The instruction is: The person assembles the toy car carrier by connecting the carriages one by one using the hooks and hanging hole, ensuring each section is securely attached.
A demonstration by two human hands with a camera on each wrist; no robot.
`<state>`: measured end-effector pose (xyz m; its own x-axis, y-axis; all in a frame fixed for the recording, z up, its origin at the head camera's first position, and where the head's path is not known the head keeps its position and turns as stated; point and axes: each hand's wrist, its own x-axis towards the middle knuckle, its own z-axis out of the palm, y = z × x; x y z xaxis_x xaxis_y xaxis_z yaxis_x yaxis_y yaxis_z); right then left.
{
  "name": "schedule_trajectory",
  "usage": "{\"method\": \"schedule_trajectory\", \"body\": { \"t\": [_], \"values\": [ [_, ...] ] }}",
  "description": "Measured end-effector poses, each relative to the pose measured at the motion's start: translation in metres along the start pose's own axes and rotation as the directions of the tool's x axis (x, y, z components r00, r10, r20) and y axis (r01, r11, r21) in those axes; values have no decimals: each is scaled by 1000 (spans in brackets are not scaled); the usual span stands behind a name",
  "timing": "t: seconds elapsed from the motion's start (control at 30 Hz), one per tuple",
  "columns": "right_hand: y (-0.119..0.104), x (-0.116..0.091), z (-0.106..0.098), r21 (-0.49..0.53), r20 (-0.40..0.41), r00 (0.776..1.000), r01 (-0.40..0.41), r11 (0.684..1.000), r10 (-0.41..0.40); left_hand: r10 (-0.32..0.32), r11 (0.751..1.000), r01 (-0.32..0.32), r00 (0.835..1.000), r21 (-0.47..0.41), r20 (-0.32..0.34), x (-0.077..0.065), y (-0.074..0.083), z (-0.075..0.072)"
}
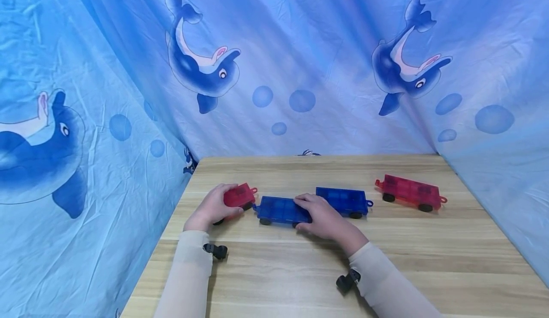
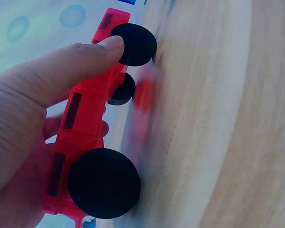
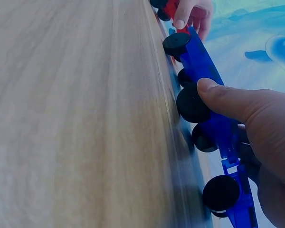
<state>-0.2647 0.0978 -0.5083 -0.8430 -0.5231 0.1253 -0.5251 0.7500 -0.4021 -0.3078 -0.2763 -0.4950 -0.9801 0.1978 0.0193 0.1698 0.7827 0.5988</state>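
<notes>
My left hand (image 1: pixel 213 207) grips a red translucent toy train car (image 1: pixel 240 196) on black wheels, thumb on a front wheel in the left wrist view. To its right, a blue toy train car (image 1: pixel 276 210) is held by my right hand (image 1: pixel 322 217), with the thumb at a wheel (image 3: pixel 194 103). The blue car's left hook (image 1: pixel 256 208) lies close to the red car's ring (image 1: pixel 254 190); they look apart. A second blue car (image 1: pixel 343 200) follows behind the right hand, and in the right wrist view a coupling (image 3: pixel 231 164) appears to join both blue cars.
Another red car (image 1: pixel 411 192), with a hook and a ring at its ends, stands apart at the right on the wooden table (image 1: pixel 274 275). A blue dolphin-print curtain (image 1: pixel 274 60) hangs behind and beside the table. Small black cameras (image 1: pixel 216 250) sit on both wrists.
</notes>
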Motion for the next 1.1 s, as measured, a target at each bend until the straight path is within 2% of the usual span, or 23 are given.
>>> {"method": "schedule_trajectory", "body": {
  "t": [0.2, 0.67, 1.1],
  "values": [
    [-1, 0, 0, -6, -1, 1000, 4, 1000, -4, 9, 1000, -9, 1000, 1, -10, -2, -2, -1],
    [-2, 0, 1, -7, -11, 1000, -7, 1000, 7, 32, 999, -31, 999, 14, -36, -5, 3, -15],
    [-2, 0, 0, -9, -29, 1000, -1, 1000, 1, 47, 998, -47, 999, -33, -5, -8, 8, -20]
  ]
}}
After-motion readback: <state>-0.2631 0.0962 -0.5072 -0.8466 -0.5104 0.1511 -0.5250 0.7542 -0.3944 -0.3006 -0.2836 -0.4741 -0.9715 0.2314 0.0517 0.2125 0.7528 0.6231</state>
